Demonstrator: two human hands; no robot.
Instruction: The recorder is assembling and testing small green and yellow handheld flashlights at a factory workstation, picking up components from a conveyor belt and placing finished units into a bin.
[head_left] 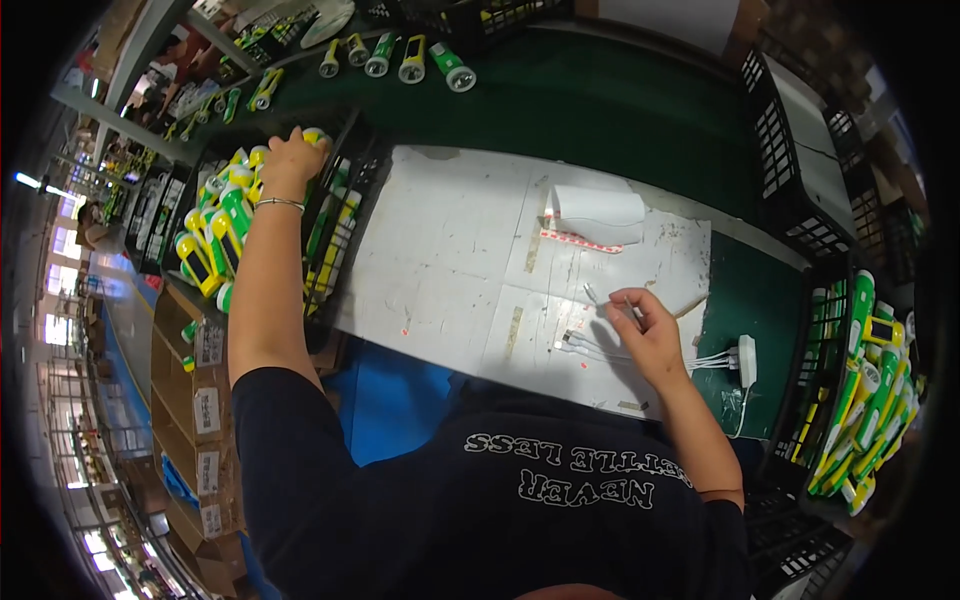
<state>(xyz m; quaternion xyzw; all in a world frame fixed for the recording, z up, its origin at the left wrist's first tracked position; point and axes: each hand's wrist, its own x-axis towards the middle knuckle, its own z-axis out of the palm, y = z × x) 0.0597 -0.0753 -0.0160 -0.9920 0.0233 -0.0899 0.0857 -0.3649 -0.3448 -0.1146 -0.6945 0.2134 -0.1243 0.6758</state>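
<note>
Resting at 10 o'clock from the middle of the view, the left hand (291, 160) has its fingers bent over the rounded head of a flashlight (314, 135); I cannot tell whether they grip it. A thin bracelet (280, 203) circles that wrist. Between 3 and 4 o'clock, the right hand (650, 328) pinches a white cable (591, 293) between thumb and forefinger, the plug end jutting out toward 10 o'clock from the fingertips.

Just beside that hand, at about 4 o'clock, several more cable ends (574, 341) lie on a white board (440, 240). Their cords run beneath the wrist to a white power block (747, 361), farther out between 3 and 4.

At 2 o'clock on the board sits a curled white sheet (600, 206), with a red-and-white strip (580, 242) just below.

Around the left hand, a black crate (345, 143) holds a heap of green, yellow and white flashlights (232, 212). More flashlights stand in a row (412, 60) at 11 o'clock on the dark green tabletop (600, 100). Beyond the power block, another crate (797, 385) holds a second pile (865, 400). Cardboard boxes (205, 405) stand at 8 o'clock.
</note>
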